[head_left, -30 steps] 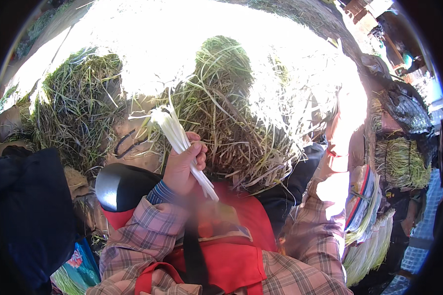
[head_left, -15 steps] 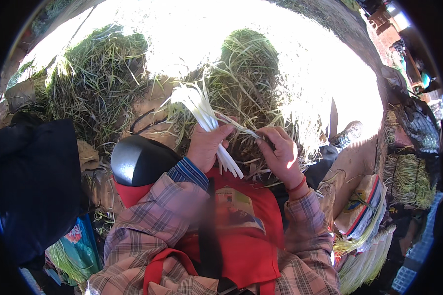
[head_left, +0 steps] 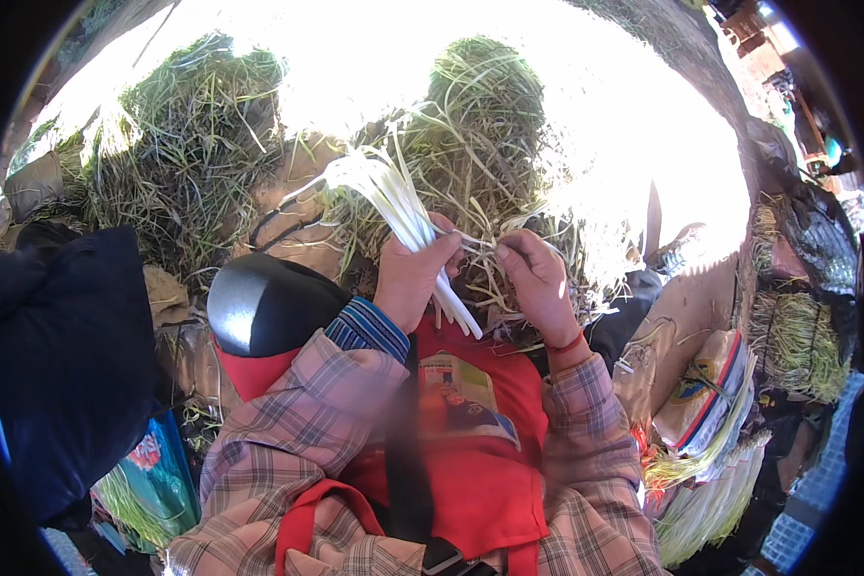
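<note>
My left hand (head_left: 415,269) is wrapped round a bundle of long whitish stalks (head_left: 398,206), like blanched chives. The bundle slants, with its bent, frayed ends up and to the left and its straight pale ends below the hand. Close by on the right, my right hand (head_left: 538,278) is closed in a pinch. Between its fingertips is a thin pale strand (head_left: 475,240) that stretches across to my left hand. A heap of green and straw-coloured leaves (head_left: 485,115) lies just beyond both hands.
Another leafy heap (head_left: 187,144) lies at far left. A black rounded object (head_left: 274,307) is beside my left forearm; dark cloth (head_left: 72,365) hangs at the left edge. To the right are a striped sack (head_left: 703,394) and bundled pale-green stalks (head_left: 710,504). Sunlight whites out the far ground.
My right hand has drawn slightly left, closer to my left hand, and its fingers have curled in more. The bundle stays in my left hand.
</note>
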Motion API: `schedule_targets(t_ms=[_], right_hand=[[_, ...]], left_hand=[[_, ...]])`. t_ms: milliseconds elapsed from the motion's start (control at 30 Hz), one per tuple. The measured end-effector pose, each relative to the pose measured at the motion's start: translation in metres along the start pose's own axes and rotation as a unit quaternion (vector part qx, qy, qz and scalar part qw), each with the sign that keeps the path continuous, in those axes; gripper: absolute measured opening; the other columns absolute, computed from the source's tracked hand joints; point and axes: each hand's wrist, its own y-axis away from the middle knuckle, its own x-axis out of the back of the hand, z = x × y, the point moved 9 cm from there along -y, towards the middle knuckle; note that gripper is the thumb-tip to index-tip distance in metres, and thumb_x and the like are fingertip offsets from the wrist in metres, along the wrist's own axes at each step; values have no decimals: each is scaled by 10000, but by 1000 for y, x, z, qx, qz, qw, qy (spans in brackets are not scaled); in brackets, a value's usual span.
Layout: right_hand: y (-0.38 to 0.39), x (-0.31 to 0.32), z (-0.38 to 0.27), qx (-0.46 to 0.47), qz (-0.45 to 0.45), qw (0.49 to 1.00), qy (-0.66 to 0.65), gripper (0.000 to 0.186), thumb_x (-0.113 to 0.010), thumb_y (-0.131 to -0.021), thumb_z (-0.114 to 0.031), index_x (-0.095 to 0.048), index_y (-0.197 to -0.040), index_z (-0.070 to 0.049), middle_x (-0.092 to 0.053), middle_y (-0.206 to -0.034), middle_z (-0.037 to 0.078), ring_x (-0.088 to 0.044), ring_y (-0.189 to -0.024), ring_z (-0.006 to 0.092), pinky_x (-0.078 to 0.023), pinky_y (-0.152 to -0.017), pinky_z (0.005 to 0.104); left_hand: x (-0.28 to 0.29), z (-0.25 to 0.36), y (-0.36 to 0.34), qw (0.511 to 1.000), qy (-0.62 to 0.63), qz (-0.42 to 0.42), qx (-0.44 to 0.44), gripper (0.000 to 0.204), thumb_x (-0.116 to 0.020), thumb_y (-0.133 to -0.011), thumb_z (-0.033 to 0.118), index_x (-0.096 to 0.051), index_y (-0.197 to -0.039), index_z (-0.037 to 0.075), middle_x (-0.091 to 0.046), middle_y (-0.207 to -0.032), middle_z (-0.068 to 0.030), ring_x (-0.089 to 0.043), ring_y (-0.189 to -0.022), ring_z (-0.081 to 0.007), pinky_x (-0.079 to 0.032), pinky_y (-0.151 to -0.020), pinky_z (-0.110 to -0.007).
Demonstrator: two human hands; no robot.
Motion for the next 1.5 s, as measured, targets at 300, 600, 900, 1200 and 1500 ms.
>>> schedule_targets(t_ms=[300, 600, 900, 1200, 1500], right_hand=[[4, -6, -14, 118, 0, 986, 113, 152, -633, -712, -97, -557, -825, -29, -557, -749, 98, -559, -718, 264, -447, -637, 333], [5, -7, 0, 86, 40, 994, 48, 102, -599, -753, -94, -566, -831, -36, -567, -771, 103, -566, -673, 237, -450, -609, 303], [14, 30, 18, 21, 111, 993, -11, 213, -603, -766, -115, -524, -949, -40, -561, -834, 56, -537, -715, 153, -442, -664, 272], [4, -3, 6, 51, 71, 996, 18, 95, -574, -769, -79, -563, -847, -24, -573, -724, 65, -542, -633, 175, -432, -573, 269], [3, -20, -5, 65, 0, 996, 60, 235, -594, -770, -110, -528, -981, -28, -559, -856, 78, -514, -632, 155, -433, -591, 279]], left_hand=[[10, -1, -2, 999, 31, 42, 5, 148, -586, -796, 73, -483, -902, 70, -561, -771, -39, -566, -674, -118, -470, -579, -228], [13, -6, -2, 996, 66, 44, 32, 145, -580, -804, 77, -470, -898, 78, -564, -813, -47, -561, -683, -121, -466, -601, -229], [19, -4, -3, 992, 97, 61, 43, 126, -562, -822, 105, -474, -912, 99, -557, -815, -31, -561, -719, -112, -472, -603, -214], [21, -5, -1, 991, 104, 70, 51, 148, -566, -819, 95, -459, -919, 88, -562, -836, -53, -572, -742, -127, -474, -648, -233], [6, -9, 0, 994, 89, 5, 65, 145, -563, -825, 107, -478, -941, 96, -559, -830, -39, -570, -752, -121, -477, -627, -215]])
